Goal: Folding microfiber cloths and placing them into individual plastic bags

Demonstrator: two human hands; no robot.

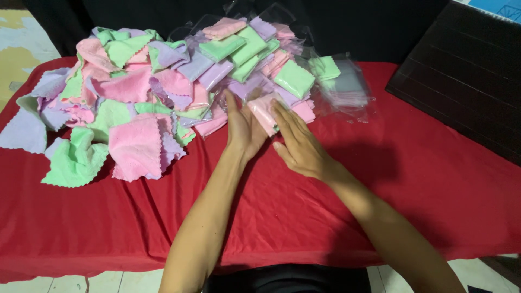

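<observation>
My left hand point(243, 129) and my right hand point(299, 142) meet over the red tablecloth point(380, 195) and hold a folded pink cloth in a clear plastic bag point(264, 111) between them. The left palm supports it from the left; the right fingers lie along its right side. Just behind them sits a heap of bagged folded cloths point(255, 54) in pink, green and lilac.
A big pile of loose pink, green and lilac cloths with zigzag edges point(108, 103) covers the table's left part. A stack of empty clear bags point(347, 89) lies at the right of the heap. A dark ribbed board point(467, 76) leans at the far right.
</observation>
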